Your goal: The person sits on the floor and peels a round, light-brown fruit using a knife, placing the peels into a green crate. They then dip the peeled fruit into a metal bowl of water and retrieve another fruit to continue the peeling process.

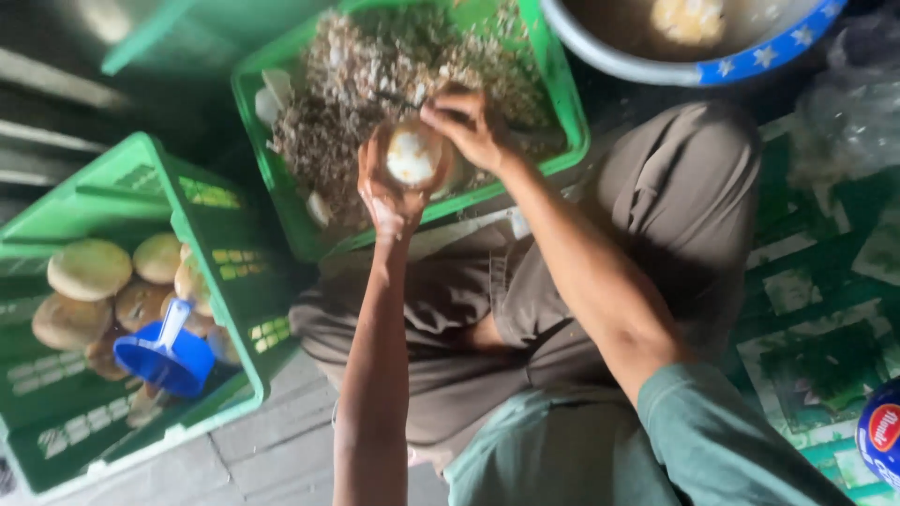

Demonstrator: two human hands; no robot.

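While left hand [386, 192] cups pale egg [412, 155] (half-peeled), right hand [469, 126] fingers pinch its shell.

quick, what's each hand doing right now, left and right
Left hand: closed around a round pale item, held over the green crate.
Right hand: fingers bent, touching the item's top; grip cannot be told.

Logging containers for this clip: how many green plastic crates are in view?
3. One crate under the hands holds shell scraps; one at left holds round pieces and a blue scoop; one at top left is mostly cut off. Others may lie outside the picture.
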